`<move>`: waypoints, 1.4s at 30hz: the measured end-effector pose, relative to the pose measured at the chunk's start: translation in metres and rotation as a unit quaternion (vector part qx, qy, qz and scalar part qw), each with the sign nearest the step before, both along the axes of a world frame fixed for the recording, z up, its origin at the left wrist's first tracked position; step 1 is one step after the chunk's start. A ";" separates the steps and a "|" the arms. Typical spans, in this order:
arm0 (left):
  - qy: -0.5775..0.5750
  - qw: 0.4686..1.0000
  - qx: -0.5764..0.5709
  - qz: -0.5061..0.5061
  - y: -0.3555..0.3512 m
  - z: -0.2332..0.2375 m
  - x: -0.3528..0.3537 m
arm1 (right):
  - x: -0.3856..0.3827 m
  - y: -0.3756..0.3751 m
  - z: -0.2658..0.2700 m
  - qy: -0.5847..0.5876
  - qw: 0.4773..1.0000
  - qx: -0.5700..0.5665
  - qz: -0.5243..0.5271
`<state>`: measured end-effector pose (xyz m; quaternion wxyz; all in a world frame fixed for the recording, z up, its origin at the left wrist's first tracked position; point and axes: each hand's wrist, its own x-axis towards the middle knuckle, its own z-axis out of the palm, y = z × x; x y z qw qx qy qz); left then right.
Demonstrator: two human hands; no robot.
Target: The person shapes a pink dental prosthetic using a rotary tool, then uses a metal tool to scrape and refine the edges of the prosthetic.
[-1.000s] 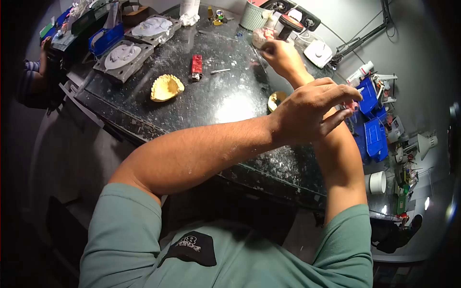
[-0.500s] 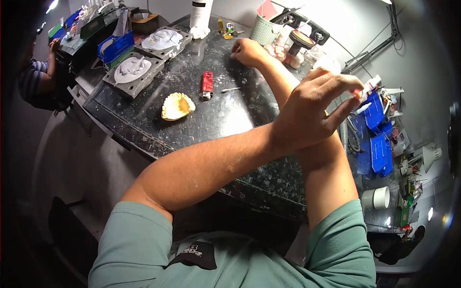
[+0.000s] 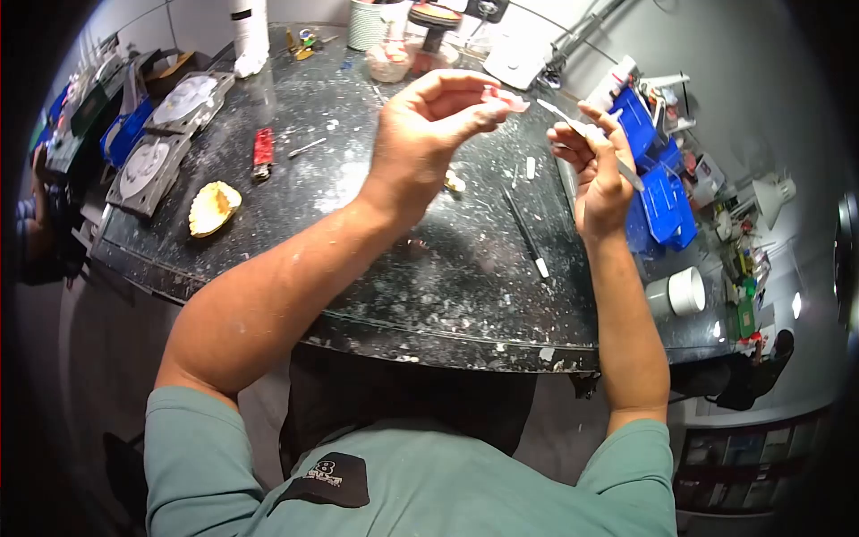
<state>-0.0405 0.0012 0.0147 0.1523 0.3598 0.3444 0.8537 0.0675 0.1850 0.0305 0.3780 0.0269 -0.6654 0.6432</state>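
My left hand [image 3: 429, 125] is raised over the dark bench, thumb and fingers pinching a small pink piece [image 3: 506, 98]. To its right, my right hand [image 3: 601, 166] holds a thin pale tool [image 3: 564, 115] whose tip points toward the pink piece; a small gap separates them. A yellowish dental cast [image 3: 214, 209] lies on the bench at the left. Near it are a red lighter [image 3: 263, 153] and a small white-tipped stick [image 3: 307, 148]. A black pen-like tool [image 3: 525, 234] with a white end lies below and between my hands.
Two grey moulds with white plaster [image 3: 143, 170] stand at the left edge. Jars and a green pot [image 3: 374, 25] are at the back. Blue bins [image 3: 667, 206] and a white cup [image 3: 686, 290] are at the right. A co-worker's arm [image 3: 39, 192] shows at the far left.
My arms have uncrossed. My right hand has moved from the back of the bench to the right and now holds the pale tool. My view has turned rightward.
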 end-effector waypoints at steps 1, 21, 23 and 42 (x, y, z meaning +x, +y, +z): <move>0.014 1.000 -0.008 -0.002 0.002 -0.003 0.001 | 0.007 -0.001 -0.004 -0.001 1.000 0.005 -0.014; 0.067 0.993 -0.079 -0.049 0.006 -0.016 0.018 | 0.030 -0.036 -0.015 0.113 0.962 0.246 -0.015; 0.107 0.989 -0.093 -0.038 0.005 -0.018 0.016 | 0.031 -0.036 -0.016 0.104 0.960 0.260 -0.018; 0.137 0.985 -0.092 -0.047 0.005 -0.017 0.015 | 0.031 -0.034 -0.018 0.097 0.971 0.219 0.014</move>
